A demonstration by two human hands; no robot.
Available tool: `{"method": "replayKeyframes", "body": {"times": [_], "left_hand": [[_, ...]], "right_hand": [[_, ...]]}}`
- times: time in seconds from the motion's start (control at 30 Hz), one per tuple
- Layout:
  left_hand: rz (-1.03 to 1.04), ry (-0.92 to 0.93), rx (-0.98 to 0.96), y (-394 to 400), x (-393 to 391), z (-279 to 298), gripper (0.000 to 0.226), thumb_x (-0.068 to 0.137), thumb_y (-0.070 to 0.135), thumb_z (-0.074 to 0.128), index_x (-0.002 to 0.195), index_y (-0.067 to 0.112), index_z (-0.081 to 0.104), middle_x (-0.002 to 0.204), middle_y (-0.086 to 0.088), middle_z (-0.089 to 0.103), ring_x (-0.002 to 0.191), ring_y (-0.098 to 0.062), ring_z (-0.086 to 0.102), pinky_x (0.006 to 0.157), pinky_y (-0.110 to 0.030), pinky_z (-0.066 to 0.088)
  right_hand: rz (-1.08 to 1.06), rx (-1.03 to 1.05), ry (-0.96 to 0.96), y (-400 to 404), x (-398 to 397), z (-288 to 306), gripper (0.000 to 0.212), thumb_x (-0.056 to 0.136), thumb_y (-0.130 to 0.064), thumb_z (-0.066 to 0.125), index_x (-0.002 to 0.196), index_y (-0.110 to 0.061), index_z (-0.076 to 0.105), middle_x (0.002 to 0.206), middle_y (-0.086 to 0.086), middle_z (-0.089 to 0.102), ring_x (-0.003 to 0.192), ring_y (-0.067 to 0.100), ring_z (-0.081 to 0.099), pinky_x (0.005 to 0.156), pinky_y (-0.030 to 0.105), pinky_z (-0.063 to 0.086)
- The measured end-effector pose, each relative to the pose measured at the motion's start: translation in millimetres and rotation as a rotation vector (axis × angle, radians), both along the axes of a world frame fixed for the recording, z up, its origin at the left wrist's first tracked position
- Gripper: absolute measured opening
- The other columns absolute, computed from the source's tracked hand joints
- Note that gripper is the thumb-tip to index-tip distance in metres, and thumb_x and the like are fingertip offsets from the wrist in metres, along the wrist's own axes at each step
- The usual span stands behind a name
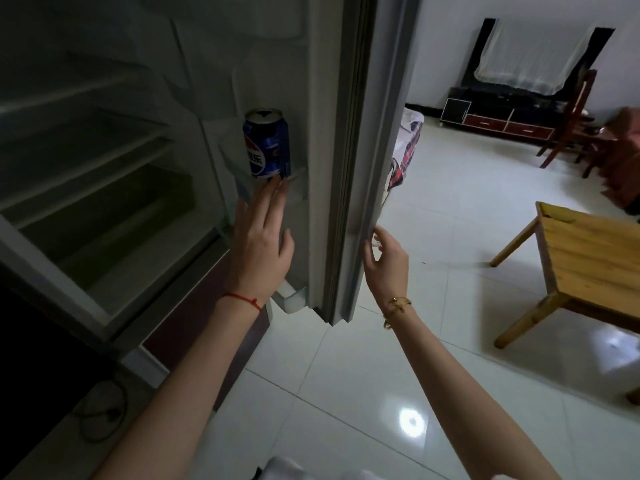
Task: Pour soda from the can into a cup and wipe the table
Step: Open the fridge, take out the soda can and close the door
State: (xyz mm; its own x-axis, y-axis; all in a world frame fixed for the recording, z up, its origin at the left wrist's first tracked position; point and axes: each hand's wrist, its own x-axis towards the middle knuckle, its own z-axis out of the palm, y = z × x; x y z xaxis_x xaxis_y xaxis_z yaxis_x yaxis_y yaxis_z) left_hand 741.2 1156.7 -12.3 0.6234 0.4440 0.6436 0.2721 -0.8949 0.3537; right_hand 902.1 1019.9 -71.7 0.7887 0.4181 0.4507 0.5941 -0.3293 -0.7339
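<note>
Stood at an open fridge, dim inside, door (349,140) swung out toward the right. Blue soda can (267,144) upright in a clear door shelf (298,183), alone there, top rim showing, red-white-blue logo facing out. Left hand (265,237) stretched up toward it, fingers straight and close together, palm toward the door lining, fingertips (277,183) just at the foot of the can; touching or only near, impossible to tell. Nothing held in that hand. Thin red string (242,299) round the left wrist. Right hand (384,259) at the outer edge of the door, low down, fingers loosely curled round the edge, thumb on the near side; hold looked light, how firm could not be told. Gold bracelet (398,308) on the right wrist. Bare glass shelves (86,147) in the fridge body on the left, with a dark cord (104,410) on the floor below. Glossy white floor tiles (346,393) with light glare. Wooden table (588,258) at right, well apart from the fridge, its top pale and bare where seen. Farther back a dark low TV cabinet (498,119), a white cloth draped above it, a wooden chair (571,123) beside. Patterned fabric (403,157) just behind the door edge.
</note>
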Motion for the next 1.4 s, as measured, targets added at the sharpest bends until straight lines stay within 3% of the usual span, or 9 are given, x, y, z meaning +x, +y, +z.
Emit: {"method": "replayKeyframes", "body": {"times": [0.13, 0.43, 0.6, 0.67, 0.8, 0.93, 1.1, 1.3, 1.4], "left_hand": [[0.079, 0.073, 0.046, -15.8, 35.7, 3.1, 0.074, 0.091, 0.011, 0.056, 0.155, 0.020, 0.019, 0.161, -0.002, 0.020, 0.149, -0.019, 0.018, 0.120, -0.053, 0.019], [0.079, 0.123, 0.114, -27.6, 121.6, 4.4, 0.078, 0.090, 0.008, 0.054, 0.156, 0.018, 0.013, 0.163, 0.001, 0.012, 0.151, -0.014, 0.008, 0.122, -0.046, 0.004], [0.073, 0.125, 0.158, -22.5, 169.3, 2.5, 0.078, 0.090, 0.007, 0.053, 0.156, 0.017, 0.013, 0.164, 0.001, 0.012, 0.151, -0.014, 0.007, 0.123, -0.047, 0.003], [0.074, 0.123, 0.176, -20.8, 188.4, 2.0, 0.078, 0.090, 0.007, 0.053, 0.156, 0.016, 0.013, 0.164, 0.001, 0.012, 0.151, -0.014, 0.007, 0.123, -0.048, 0.004], [0.078, 0.107, 0.194, -16.8, 227.6, 1.3, 0.076, 0.091, 0.010, 0.054, 0.155, 0.014, 0.014, 0.163, -0.001, 0.014, 0.151, -0.014, 0.008, 0.123, -0.048, 0.005], [0.068, 0.069, 0.215, -7.3, 266.3, 3.2, 0.071, 0.092, 0.007, 0.056, 0.154, 0.011, 0.021, 0.161, -0.004, 0.022, 0.149, -0.016, 0.016, 0.123, -0.048, 0.008], [0.066, 0.074, 0.239, 4.3, 309.7, 7.9, 0.065, 0.092, 0.006, 0.055, 0.151, 0.008, 0.028, 0.158, -0.008, 0.030, 0.147, -0.021, 0.025, 0.122, -0.048, 0.013], [0.094, 0.107, 0.241, 14.9, 350.9, 12.8, 0.063, 0.093, 0.006, 0.051, 0.151, 0.007, 0.027, 0.158, -0.008, 0.030, 0.146, -0.021, 0.026, 0.122, -0.047, 0.013], [0.130, 0.122, 0.230, 19.1, 369.2, 11.8, 0.064, 0.094, 0.006, 0.050, 0.152, 0.008, 0.024, 0.159, -0.007, 0.027, 0.147, -0.020, 0.024, 0.122, -0.048, 0.014]], "right_hand": [[0.055, -0.022, 0.034, -4.1, 49.1, 5.0, 0.026, 0.096, -0.016, 0.048, 0.118, -0.013, 0.062, 0.108, 0.003, 0.068, 0.099, 0.021, 0.062, 0.090, 0.037, 0.054], [0.040, 0.001, 0.097, 6.2, 150.3, 16.1, 0.027, 0.098, -0.016, 0.043, 0.110, -0.010, 0.066, 0.099, 0.008, 0.071, 0.089, 0.023, 0.064, 0.075, 0.030, 0.048], [0.021, -0.010, 0.117, 24.5, 206.4, 14.9, 0.028, 0.099, -0.017, 0.041, 0.107, -0.009, 0.066, 0.092, 0.010, 0.070, 0.082, 0.026, 0.062, 0.070, 0.033, 0.049], [0.023, -0.034, 0.114, 31.7, 229.0, 14.8, 0.027, 0.099, -0.017, 0.040, 0.103, -0.008, 0.065, 0.089, 0.011, 0.068, 0.078, 0.027, 0.060, 0.065, 0.028, 0.042], [0.040, -0.037, 0.129, 50.8, 275.9, 9.5, 0.024, 0.099, -0.020, 0.039, 0.091, -0.013, 0.061, 0.089, 0.015, 0.066, 0.095, 0.039, 0.059, 0.069, 0.023, 0.035], [0.065, -0.056, 0.119, 68.1, 314.6, 15.3, 0.023, 0.100, -0.017, 0.038, 0.089, -0.011, 0.057, 0.078, 0.006, 0.058, 0.071, 0.021, 0.051, 0.055, 0.019, 0.032], [0.089, -0.019, 0.156, 96.4, 364.3, 11.3, 0.025, 0.099, -0.020, 0.038, 0.088, -0.013, 0.058, 0.072, 0.000, 0.056, 0.064, 0.012, 0.048, 0.069, 0.028, 0.041], [0.179, -0.019, 0.256, 120.2, 401.4, 19.1, 0.035, 0.099, -0.025, 0.034, 0.120, -0.015, 0.060, 0.099, 0.002, 0.064, 0.088, 0.017, 0.058, 0.079, 0.031, 0.045], [0.230, -0.053, 0.312, 129.4, 417.6, 22.5, 0.035, 0.100, -0.026, 0.032, 0.123, -0.017, 0.057, 0.102, 0.001, 0.060, 0.091, 0.017, 0.055, 0.083, 0.031, 0.043]]}}
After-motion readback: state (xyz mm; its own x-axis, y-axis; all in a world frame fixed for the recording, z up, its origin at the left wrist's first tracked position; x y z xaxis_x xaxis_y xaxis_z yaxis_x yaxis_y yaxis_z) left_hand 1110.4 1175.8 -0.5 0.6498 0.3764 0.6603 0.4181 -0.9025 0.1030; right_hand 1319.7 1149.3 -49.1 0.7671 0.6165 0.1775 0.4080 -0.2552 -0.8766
